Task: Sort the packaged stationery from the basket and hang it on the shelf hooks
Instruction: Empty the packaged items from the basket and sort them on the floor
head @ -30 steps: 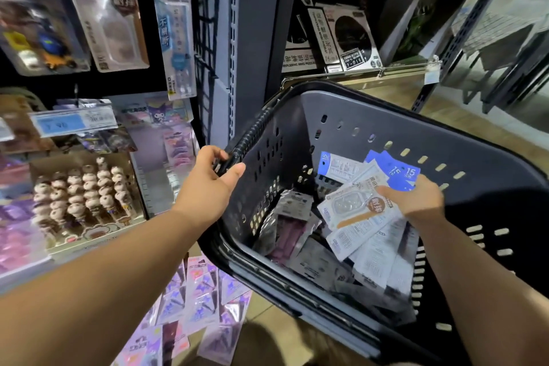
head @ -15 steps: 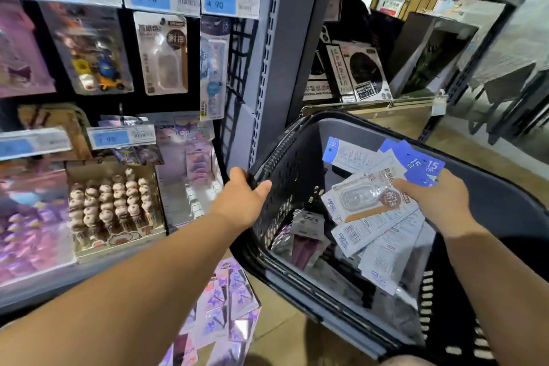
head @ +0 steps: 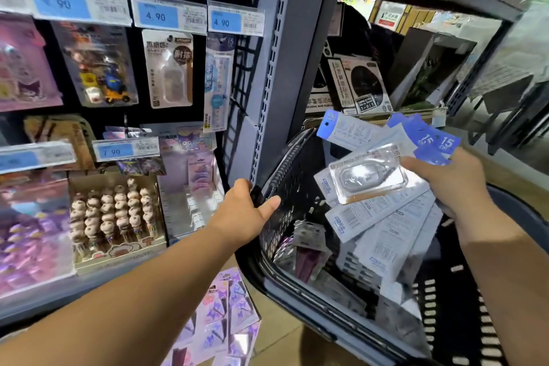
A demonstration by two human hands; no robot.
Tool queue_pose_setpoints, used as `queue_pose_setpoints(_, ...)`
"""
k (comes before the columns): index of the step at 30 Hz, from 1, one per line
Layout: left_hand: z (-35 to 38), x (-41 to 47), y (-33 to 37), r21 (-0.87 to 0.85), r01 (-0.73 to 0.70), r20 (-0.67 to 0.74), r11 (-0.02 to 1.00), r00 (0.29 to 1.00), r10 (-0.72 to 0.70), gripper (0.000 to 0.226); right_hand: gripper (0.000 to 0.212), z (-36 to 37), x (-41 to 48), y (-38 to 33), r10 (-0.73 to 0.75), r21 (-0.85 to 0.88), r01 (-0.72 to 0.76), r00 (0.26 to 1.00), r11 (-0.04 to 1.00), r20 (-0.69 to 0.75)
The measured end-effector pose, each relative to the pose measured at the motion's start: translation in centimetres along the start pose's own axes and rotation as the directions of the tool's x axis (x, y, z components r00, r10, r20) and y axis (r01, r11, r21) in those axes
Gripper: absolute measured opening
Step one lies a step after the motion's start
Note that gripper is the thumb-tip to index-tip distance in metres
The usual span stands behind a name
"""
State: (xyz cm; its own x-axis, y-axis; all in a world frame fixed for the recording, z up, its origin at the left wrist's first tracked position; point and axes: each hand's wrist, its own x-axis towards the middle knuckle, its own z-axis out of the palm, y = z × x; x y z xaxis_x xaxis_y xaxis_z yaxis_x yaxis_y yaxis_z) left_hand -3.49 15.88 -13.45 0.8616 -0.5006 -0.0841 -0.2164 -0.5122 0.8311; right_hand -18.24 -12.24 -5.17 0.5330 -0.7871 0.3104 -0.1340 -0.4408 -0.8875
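Near the middle of the frame, the person's left hand (head: 243, 211) grips the ribbed black handle (head: 285, 163) of a black perforated plastic basket (head: 297, 202). Its fingers are curled over the handle and the thumb lies out along the rim. The basket is tipped, its open side facing the viewer, and it fills the lower right of the frame.

Right of centre, the right hand (head: 451, 184) holds a fanned bundle of stationery packets (head: 386, 235) above the basket's opening. The thumb is pinched down on top, and the fingers underneath are hidden. A clear blister pack on white card (head: 368, 175) lies uppermost in the fan. Long white packets with blue print spread below it, and blue card headers marked "15 cm" (head: 436, 142) stick out at the far end, just past the thumb. More loose packets (head: 309, 246) lie in the bottom of the basket, some purple, some white.

Up in the left half of the frame, a white blister card with dark lettering (head: 169, 68) and a narrow blue-and-white packet (head: 218, 83) hang side by side on the dark shelf back. Both sit under blue price labels reading 4.90 (head: 169, 13). A grey slotted metal upright (head: 276, 68) stands between this display and the basket. At the lower left, a cardboard tray of figure-topped pens (head: 116, 217) sits on the shelf. Glossy purple packets (head: 222, 315) lie near the bottom centre.
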Motion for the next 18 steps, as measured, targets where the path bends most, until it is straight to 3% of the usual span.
queue_pose_setpoints(5,-2.2,0.6,1.9,-0.155,-0.128,-0.085,0.980,0.990,0.116,0.070,0.032,0.0,0.8,-5.3,-0.055,0.095,0.048,0.996,0.994,0.073)
queue_pose_setpoints(11,-9.8,0.8,6.6,-0.280,-0.372,-0.207,0.885,0.924,0.322,0.088,0.029,3.6,1.3,-11.5,-0.071,0.126,0.031,0.942,0.992,0.329)
queue_pose_setpoints(14,-13.8,0.8,7.7,-0.024,-0.433,-0.230,0.901,0.879,0.417,0.096,0.027,7.3,0.5,-13.7,-0.074,0.207,-0.027,0.882,0.978,0.465)
queue_pose_setpoints(16,-16.4,0.6,7.6,0.286,-0.392,-0.176,0.874,0.876,0.450,0.114,0.031,9.9,-0.5,-15.0,-0.080,0.249,-0.075,0.825,0.966,0.560)
queue_pose_setpoints(18,-18.8,-0.2,7.0,0.499,-0.296,-0.122,0.815,0.906,0.404,0.114,0.038,12.4,-1.7,-15.8,-0.087,0.265,-0.113,0.764,0.958,0.639)
